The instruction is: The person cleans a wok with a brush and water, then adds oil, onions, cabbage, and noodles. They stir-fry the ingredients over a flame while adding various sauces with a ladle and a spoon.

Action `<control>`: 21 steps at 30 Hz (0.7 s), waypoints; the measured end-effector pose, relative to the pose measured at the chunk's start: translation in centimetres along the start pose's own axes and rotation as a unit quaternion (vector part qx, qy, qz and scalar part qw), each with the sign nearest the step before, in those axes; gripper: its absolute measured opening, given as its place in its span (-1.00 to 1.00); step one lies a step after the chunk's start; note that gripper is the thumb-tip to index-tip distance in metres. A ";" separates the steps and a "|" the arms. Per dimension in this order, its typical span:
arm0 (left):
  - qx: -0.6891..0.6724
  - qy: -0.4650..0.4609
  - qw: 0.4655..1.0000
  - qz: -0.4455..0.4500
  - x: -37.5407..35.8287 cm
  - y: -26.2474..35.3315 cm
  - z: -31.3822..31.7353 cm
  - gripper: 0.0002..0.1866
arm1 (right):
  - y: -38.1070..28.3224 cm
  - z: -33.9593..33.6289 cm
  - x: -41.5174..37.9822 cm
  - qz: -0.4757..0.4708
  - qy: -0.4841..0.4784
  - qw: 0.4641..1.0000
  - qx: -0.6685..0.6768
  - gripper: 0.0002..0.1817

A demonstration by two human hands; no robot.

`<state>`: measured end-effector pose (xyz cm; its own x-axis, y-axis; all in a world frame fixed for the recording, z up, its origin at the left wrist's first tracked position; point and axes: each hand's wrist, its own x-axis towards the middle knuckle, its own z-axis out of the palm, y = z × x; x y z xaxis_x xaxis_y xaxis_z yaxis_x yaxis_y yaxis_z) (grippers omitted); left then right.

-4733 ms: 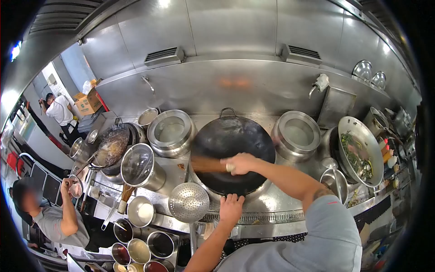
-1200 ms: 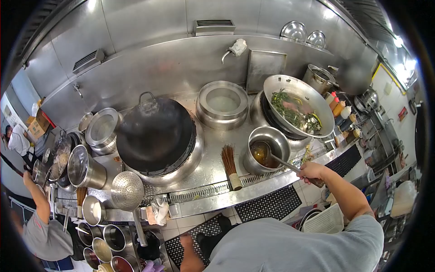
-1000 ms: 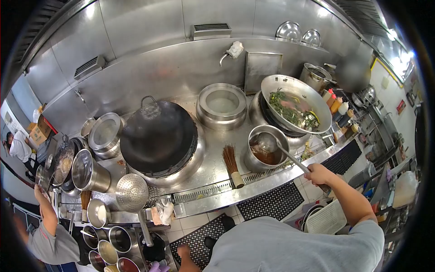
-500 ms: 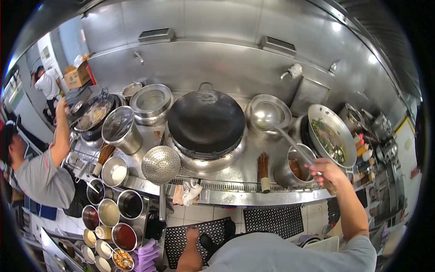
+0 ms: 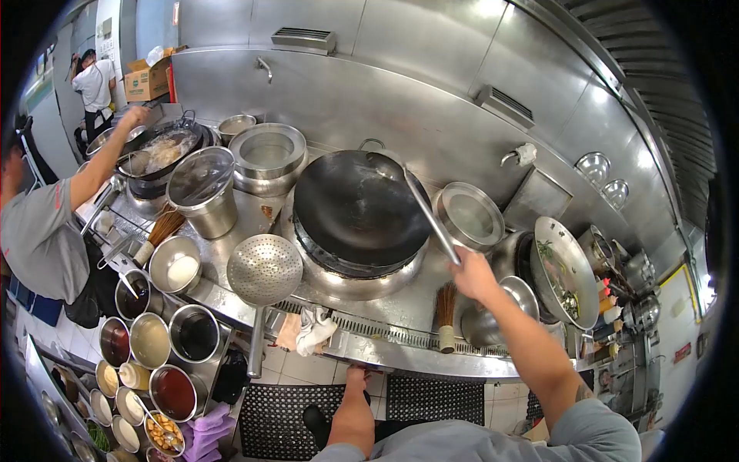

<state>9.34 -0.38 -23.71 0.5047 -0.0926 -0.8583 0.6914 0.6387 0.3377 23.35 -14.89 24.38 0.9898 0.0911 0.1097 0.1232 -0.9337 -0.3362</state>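
My right hand [image 5: 473, 273] is wrapped round the handle of a long metal ladle [image 5: 433, 215]. The ladle's bowl rests against or just over the far inner side of the black wok [image 5: 358, 208], which sits on the middle burner. A thin shine shows on the wok's inside; I see no food there. My left hand [image 5: 356, 375] hangs low near the counter's front edge, away from the cookware; its fingers are too small and foreshortened to read. Left of the wok a perforated strainer [image 5: 265, 269] lies with its handle over the edge. A bamboo brush [image 5: 446, 316] stands below my right forearm.
Sauce pots [image 5: 173, 393] crowd the lower left. A lidded pot [image 5: 202, 192] and a round steel pot [image 5: 268, 154] stand left of the wok. At right are a steel pan with greens [image 5: 566, 273] and a covered pot [image 5: 469, 215]. A co-worker's arm [image 5: 108, 158] reaches over another wok [image 5: 165, 154].
My right hand has swung left with the ladle, from above the pots at right to the wok's far side. The view has turned slightly. The co-worker's arm is still raised at left.
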 end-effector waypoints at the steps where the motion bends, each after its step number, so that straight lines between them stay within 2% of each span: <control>1: -0.026 0.006 1.000 -0.002 -0.1 0.1 0.4 -0.84 | 0.3 0.4 -0.8 0.027 -0.011 0.999 0.043 -0.68; 2: -0.046 -0.074 0.994 0.062 4.2 -2.0 -1.2 -0.79 | -0.2 0.9 -1.3 0.115 -0.067 0.983 0.129 -0.65; 3: -0.082 -0.069 0.994 0.036 3.6 -1.8 -0.7 -0.81 | -0.7 1.6 -1.9 0.198 -0.121 0.949 0.215 -0.62; 5: -0.025 -0.032 0.999 0.029 2.9 -2.0 -0.3 -0.85 | -0.2 3.6 -3.5 0.039 -0.035 0.998 0.035 -0.60; 7: -0.036 -0.039 0.998 0.027 1.8 -1.8 0.2 -0.86 | 1.1 5.2 -4.4 0.053 -0.012 0.998 0.013 -0.61; 9: -0.048 -0.045 0.998 0.024 2.2 -2.5 0.0 -0.86 | 2.0 5.8 -4.8 -0.007 0.037 0.999 -0.014 -0.58; 11: 0.068 -0.133 0.975 0.166 3.8 -3.8 -0.5 -0.80 | 1.8 5.2 -5.2 0.002 0.016 1.000 -0.021 -0.54; 12: 0.070 -0.134 0.975 0.163 4.4 -4.3 -0.4 -0.80 | 1.5 4.9 -5.7 0.031 0.010 0.999 0.031 -0.53; 13: -0.126 -0.135 0.973 0.137 5.2 -4.6 -0.1 -0.78 | 1.3 4.8 -5.8 0.059 0.007 0.995 0.084 -0.52; 14: -0.319 -0.130 0.933 0.106 5.6 -4.9 0.5 -0.74 | 1.8 5.1 -5.7 0.059 0.008 0.995 0.082 -0.52; 16: -0.329 -0.101 0.933 0.102 3.4 -4.5 1.6 -0.72 | 3.2 5.9 -5.5 0.112 -0.069 0.962 0.240 -0.57; 17: -0.336 -0.070 0.934 0.099 1.7 -4.0 1.8 -0.68 | 3.4 5.3 -5.6 0.112 -0.068 0.961 0.243 -0.57; 18: -0.333 -0.070 0.935 0.103 0.3 -3.7 1.8 -0.68 | 3.4 4.2 -5.6 0.190 -0.106 0.854 0.473 -0.61; 19: 0.081 0.059 0.981 0.166 -0.9 -3.4 2.0 -0.60 | 3.1 2.9 -5.6 0.251 -0.138 0.685 0.670 -0.65; 20: 0.478 0.180 0.837 0.197 -1.7 -2.9 1.9 -0.50 | 2.1 1.1 -6.1 0.288 -0.127 0.618 0.720 -0.70; 21: 0.478 0.186 0.834 0.202 -0.8 -2.9 1.2 -0.50 | 2.9 0.6 -6.4 0.283 -0.130 0.615 0.725 -0.70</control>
<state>7.53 -3.04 -23.58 0.7236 0.3392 -0.6011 0.6902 -0.3575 0.6291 17.41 -17.93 22.12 0.8585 0.1213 -0.4982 -0.4977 0.4307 -0.7529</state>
